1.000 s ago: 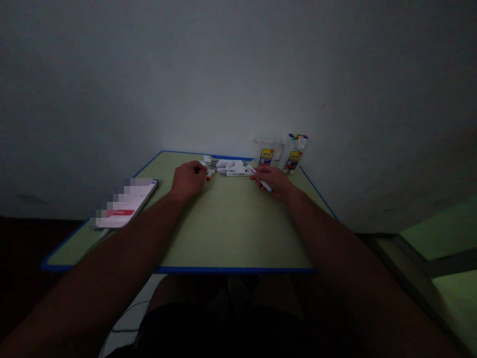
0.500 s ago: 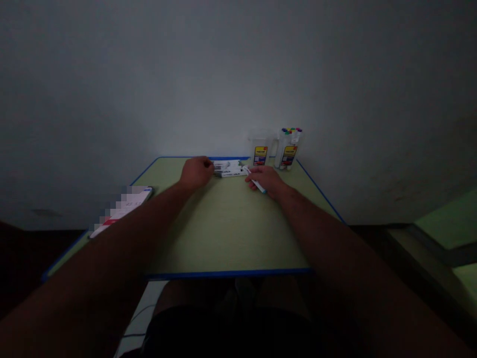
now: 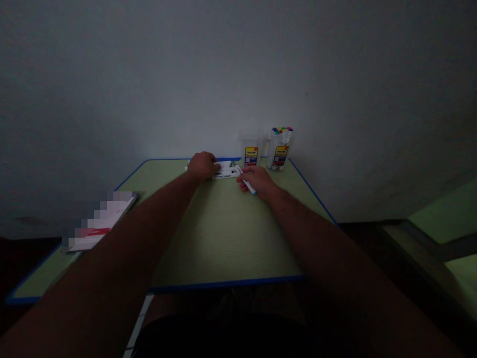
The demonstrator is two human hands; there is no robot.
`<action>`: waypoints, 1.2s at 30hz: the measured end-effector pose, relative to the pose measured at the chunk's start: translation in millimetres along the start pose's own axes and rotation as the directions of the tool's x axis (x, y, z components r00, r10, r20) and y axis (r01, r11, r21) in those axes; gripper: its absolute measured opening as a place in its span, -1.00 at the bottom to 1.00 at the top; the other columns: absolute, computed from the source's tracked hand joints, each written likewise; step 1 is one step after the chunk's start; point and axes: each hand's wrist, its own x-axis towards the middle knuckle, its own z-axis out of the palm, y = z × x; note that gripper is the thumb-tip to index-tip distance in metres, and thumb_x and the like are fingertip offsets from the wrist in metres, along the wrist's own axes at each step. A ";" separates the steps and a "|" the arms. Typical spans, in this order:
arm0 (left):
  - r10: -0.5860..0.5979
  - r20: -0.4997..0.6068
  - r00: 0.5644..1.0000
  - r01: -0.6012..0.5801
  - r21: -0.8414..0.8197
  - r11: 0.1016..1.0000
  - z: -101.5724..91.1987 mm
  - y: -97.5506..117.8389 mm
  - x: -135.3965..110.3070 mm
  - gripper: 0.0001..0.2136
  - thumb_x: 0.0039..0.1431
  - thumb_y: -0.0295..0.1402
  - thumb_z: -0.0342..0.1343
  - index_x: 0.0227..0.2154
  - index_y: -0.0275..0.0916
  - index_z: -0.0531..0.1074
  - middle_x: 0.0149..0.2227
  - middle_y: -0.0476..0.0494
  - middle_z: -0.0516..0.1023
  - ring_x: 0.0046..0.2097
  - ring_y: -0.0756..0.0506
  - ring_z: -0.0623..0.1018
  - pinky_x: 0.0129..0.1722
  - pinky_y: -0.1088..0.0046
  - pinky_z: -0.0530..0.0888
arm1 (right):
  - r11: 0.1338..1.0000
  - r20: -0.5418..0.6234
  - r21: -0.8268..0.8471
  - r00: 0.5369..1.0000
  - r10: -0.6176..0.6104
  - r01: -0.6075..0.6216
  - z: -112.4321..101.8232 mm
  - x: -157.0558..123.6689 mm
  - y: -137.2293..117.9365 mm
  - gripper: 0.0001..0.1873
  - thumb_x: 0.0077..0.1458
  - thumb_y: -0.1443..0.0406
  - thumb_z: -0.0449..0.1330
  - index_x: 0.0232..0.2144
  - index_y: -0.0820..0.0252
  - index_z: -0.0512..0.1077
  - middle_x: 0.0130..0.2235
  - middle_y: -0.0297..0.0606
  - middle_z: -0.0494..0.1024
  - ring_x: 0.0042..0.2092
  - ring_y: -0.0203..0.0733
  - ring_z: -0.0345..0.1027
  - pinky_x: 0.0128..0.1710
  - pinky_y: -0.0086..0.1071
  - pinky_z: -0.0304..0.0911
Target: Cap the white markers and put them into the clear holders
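My right hand [image 3: 257, 181] is closed round a white marker [image 3: 246, 182] with a blue end. The marker slants, its blue end toward me. My left hand [image 3: 202, 166] rests with curled fingers over a group of white markers [image 3: 225, 170] lying flat near the table's back edge. Its fingertips are mostly hidden, so what they grip cannot be made out. A small white and green end [image 3: 187, 164] sticks out at the left of this hand. Just beyond the right hand stands a clear plastic container [image 3: 251, 149] with a yellow label.
A second clear container [image 3: 279, 151], filled with upright markers with coloured ends, stands at the back right. A white sheet or booklet with a red band [image 3: 97, 231] lies at the left edge. The pale green table [image 3: 231, 238] has blue edging and meets the wall.
My left hand has moved right, further over the lying markers. My right hand keeps the blue-ended marker in nearly the same place. The view has turned slightly to the right.
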 end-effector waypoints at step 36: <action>0.097 -0.211 0.973 -0.200 -0.550 0.811 -34.2 -20.3 -115.0 -0.82 0.07 -0.43 0.20 -0.25 -0.22 0.60 -0.28 -0.09 0.64 -0.24 -0.08 0.56 -0.16 0.33 0.53 | 0.993 0.118 0.070 0.987 -0.106 0.099 9.1 -21.5 -11.3 -0.94 0.10 0.45 0.31 -0.35 0.25 0.58 -0.33 -0.21 0.65 -0.46 -0.33 0.41 -0.53 -0.48 0.29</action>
